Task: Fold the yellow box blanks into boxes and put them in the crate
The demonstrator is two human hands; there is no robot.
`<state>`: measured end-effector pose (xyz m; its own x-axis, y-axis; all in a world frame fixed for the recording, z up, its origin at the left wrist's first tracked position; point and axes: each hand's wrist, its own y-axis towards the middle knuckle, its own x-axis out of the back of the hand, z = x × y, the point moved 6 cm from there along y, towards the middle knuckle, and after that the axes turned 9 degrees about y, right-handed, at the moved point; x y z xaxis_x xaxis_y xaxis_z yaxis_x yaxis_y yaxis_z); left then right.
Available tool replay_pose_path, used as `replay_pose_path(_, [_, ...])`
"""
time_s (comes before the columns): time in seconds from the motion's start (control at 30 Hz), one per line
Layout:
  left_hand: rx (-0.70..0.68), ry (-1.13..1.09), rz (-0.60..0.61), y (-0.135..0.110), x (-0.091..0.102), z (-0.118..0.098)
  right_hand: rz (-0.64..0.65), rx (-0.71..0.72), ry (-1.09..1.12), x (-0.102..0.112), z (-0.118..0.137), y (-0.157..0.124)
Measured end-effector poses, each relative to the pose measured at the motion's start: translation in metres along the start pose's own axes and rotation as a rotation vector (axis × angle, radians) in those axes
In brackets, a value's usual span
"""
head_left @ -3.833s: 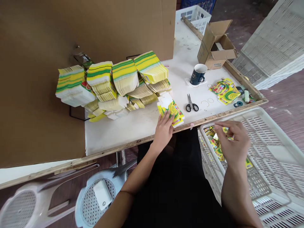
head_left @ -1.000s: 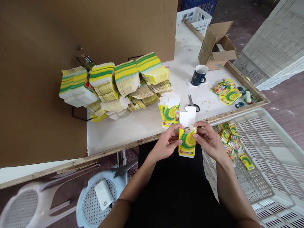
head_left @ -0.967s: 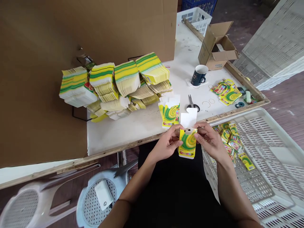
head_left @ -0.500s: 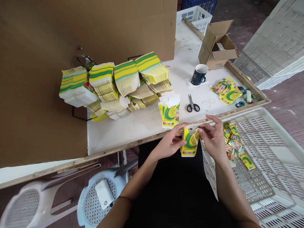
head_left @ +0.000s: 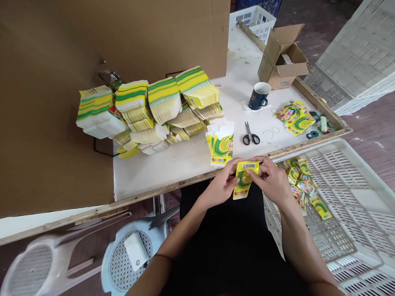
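Yellow carton (head_left: 242, 188) between left hand (head_left: 219, 188) and right hand (head_left: 274, 184), in both hands' grip

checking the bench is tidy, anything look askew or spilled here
Yes: the stacks of flat cartons at the back of the table lean and fan out, with lower ones slumped loose beneath. The small box held by the left hand and right hand looks undamaged.

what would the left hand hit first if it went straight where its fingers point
The small yellow carton that the left hand holds; straight past that, probably the right hand gripping its other side.
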<state>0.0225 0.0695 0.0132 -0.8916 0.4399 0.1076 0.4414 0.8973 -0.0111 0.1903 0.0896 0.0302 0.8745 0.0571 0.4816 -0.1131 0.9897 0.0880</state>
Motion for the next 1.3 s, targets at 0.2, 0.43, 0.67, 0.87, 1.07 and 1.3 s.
replay_pose_path(0.2, [-0.023,-0.181,-0.011,0.002,0.000,-0.002,-0.017,0.008,0.080,0.002,0.003,-0.003])
replay_pose_path(0.43, [-0.031,-0.133,-0.006,0.002,-0.001,-0.001,0.019,-0.050,0.147,-0.003,-0.002,-0.007])
replay_pose_path(0.67, [-0.020,-0.170,-0.065,0.001,0.003,-0.003,-0.005,0.013,0.095,-0.002,0.001,-0.007])
replay_pose_path(0.87, [-0.022,-0.154,-0.126,0.006,0.000,0.003,-0.113,0.101,0.290,0.011,-0.006,-0.008])
replay_pose_path(1.07, [-0.158,0.030,-0.188,0.001,-0.011,0.000,-0.265,0.163,0.500,0.011,-0.003,-0.016])
replay_pose_path(1.3, [-0.198,0.645,-0.467,0.006,0.034,0.002,-0.778,0.191,-0.128,0.084,0.001,-0.035])
